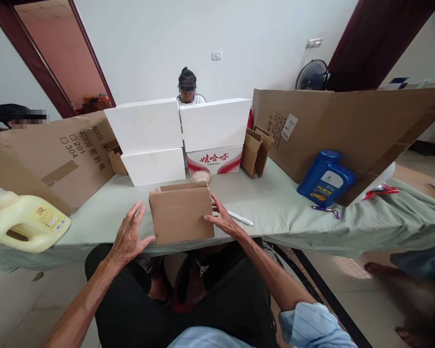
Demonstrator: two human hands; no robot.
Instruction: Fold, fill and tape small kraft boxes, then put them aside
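Observation:
A small brown cardboard box (183, 215) stands upright at the table's near edge, its flaps raised along the top. My right hand (223, 217) grips its right edge, thumb over the front face and fingers along the side. Just left of the box, my left hand (130, 234) is open, fingers apart, with a small gap to the cardboard. A white pen-like stick (241, 217) lies beside my right hand. Behind the box sits a pale, rounded thing (201, 177), partly hidden, perhaps a tape roll.
White boxes (154, 166) are stacked behind, one printed with red lettering (213, 158). Large cardboard panels (76, 159) flank both sides. A yellow detergent jug (32, 220) stands left; a blue oil bottle (326, 179) and purple pen (326, 210) are right. One person (187, 89) sits opposite.

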